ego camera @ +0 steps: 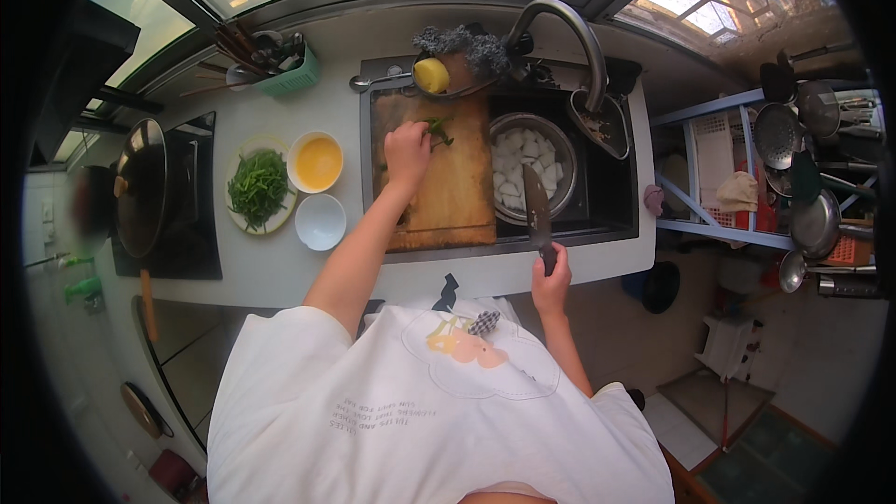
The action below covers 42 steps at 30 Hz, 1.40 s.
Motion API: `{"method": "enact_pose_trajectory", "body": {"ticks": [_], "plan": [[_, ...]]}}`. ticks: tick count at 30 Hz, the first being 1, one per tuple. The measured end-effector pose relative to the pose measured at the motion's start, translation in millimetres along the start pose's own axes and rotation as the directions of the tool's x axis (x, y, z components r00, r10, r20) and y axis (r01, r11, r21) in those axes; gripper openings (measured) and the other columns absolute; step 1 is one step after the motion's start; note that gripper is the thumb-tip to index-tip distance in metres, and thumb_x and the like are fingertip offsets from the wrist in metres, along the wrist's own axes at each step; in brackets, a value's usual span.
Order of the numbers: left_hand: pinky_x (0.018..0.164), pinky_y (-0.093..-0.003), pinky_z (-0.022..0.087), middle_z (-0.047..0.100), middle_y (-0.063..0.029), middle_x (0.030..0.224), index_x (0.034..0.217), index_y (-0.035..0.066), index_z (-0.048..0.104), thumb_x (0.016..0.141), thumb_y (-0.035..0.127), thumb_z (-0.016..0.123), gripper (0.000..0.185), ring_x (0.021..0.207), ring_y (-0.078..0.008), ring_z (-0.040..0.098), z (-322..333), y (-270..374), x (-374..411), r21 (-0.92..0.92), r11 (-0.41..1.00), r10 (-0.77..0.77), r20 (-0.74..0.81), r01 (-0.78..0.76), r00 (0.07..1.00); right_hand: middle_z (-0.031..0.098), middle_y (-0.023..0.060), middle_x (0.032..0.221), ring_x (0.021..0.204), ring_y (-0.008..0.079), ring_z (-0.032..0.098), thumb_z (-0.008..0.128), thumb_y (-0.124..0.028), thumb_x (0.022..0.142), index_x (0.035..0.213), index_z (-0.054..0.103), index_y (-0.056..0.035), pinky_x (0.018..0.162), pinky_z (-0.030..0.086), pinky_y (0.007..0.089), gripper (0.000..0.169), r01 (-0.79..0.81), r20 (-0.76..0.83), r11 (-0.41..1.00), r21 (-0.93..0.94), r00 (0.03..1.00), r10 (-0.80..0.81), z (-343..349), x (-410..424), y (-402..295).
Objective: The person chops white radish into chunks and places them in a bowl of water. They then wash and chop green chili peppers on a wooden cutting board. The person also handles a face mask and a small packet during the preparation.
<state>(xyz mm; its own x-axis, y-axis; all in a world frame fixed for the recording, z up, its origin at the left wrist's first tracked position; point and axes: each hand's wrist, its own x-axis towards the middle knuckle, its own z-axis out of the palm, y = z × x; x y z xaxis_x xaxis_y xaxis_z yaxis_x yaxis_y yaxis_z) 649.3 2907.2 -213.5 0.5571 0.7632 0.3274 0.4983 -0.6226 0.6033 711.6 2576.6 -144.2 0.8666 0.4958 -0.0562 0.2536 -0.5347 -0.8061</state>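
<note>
My left hand (pixel 408 148) is over the wooden cutting board (pixel 455 189), its fingers pinching a few green vegetable pieces (pixel 439 130). The board lies across the left part of the sink. In my right hand (pixel 551 281) is the dark handle of a kitchen knife (pixel 537 206), held off the board's right side with the blade pointing away from me. Under the blade, a metal pot (pixel 572 185) in the sink holds white chunks (pixel 521 154) in liquid.
Left of the board are a plate of cut greens (pixel 257 189), a bowl of beaten egg (pixel 318 162) and a white bowl (pixel 320 222). A lidded pan (pixel 140 189) sits on the cooktop. The faucet (pixel 595 49) arches over the sink (pixel 609 213), beside a corner strainer (pixel 598 127).
</note>
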Motion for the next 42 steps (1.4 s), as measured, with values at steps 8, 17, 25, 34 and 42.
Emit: {"method": "enact_pose_trajectory", "body": {"ticks": [8, 17, 25, 34, 42], "plan": [[0.06, -0.0317, 0.05, 0.065, -0.0095, 0.071, 0.11, -0.001, 0.061, 0.075, 0.003, 0.07, 0.036, 0.064, -0.0172, 0.064, -68.9, 0.9, -94.2, -0.078, 0.895, -0.42, 0.188, 0.44, 0.888, 0.06, 0.0147, 0.085, 0.077, 0.0273, 0.059, 0.058, -0.011, 0.082, 0.11, 0.052, 0.001, 0.072, 0.048, 0.0366, 0.031, 0.0, 0.001, 1.0, 0.001, 1.0, 0.0, 9.8, 1.0, 9.7], [0.082, -0.0412, 0.048, 0.057, -0.012, 0.116, 0.116, 0.006, 0.055, 0.07, -0.006, 0.063, 0.049, 0.098, -0.0303, 0.06, -61.8, -3.8, -118.0, 0.038, 0.998, 0.03, 0.348, -0.047, 0.937, 0.061, 0.0149, 0.083, 0.074, 0.0295, 0.06, 0.058, -0.012, 0.081, 0.11, 0.052, -0.0007, 0.07, 0.048, 0.0381, 0.032, 0.047, 0.112, 0.999, -0.016, 0.993, -0.045, 17.2, 0.6, -12.3], [0.092, -0.0439, 0.039, 0.059, -0.0075, 0.093, 0.09, 0.009, 0.065, 0.07, 0.009, 0.067, 0.02, 0.101, -0.0271, 0.055, -45.3, -30.5, -101.0, 0.082, 0.855, 0.407, 0.505, -0.512, 0.761, 0.059, 0.0152, 0.079, 0.07, 0.0304, 0.058, 0.06, -0.014, 0.084, 0.107, 0.052, -0.0017, 0.068, 0.048, 0.0389, 0.027, 0.063, 0.072, 0.998, -0.007, 0.995, -0.062, 8.7, -17.6, -16.4], [0.071, -0.0398, 0.043, 0.058, -0.0076, 0.081, 0.09, 0.009, 0.069, 0.072, 0.011, 0.072, 0.018, 0.08, -0.0274, 0.057, -29.2, -20.1, -114.0, -0.078, 0.974, 0.227, 0.304, -0.213, 0.925, 0.063, 0.0229, 0.085, 0.079, 0.0426, 0.061, 0.058, -0.024, 0.093, 0.111, 0.048, -0.0024, 0.067, 0.047, 0.0456, 0.03, 0.053, 0.301, 0.996, -0.068, 0.953, -0.03, 34.1, -8.8, -31.2], [0.069, -0.0384, 0.042, 0.056, -0.0082, 0.079, 0.088, 0.007, 0.068, 0.073, 0.007, 0.068, 0.015, 0.079, -0.0274, 0.056, -21.8, -24.0, -119.7, -0.081, 0.964, 0.267, 0.266, -0.255, 0.926, 0.063, 0.0237, 0.078, 0.076, 0.0449, 0.061, 0.056, -0.024, 0.093, 0.105, 0.043, -0.0045, 0.064, 0.046, 0.0511, 0.027, 0.125, 0.428, 0.963, -0.239, 0.904, -0.012, 67.0, -10.8, -19.6]]}}
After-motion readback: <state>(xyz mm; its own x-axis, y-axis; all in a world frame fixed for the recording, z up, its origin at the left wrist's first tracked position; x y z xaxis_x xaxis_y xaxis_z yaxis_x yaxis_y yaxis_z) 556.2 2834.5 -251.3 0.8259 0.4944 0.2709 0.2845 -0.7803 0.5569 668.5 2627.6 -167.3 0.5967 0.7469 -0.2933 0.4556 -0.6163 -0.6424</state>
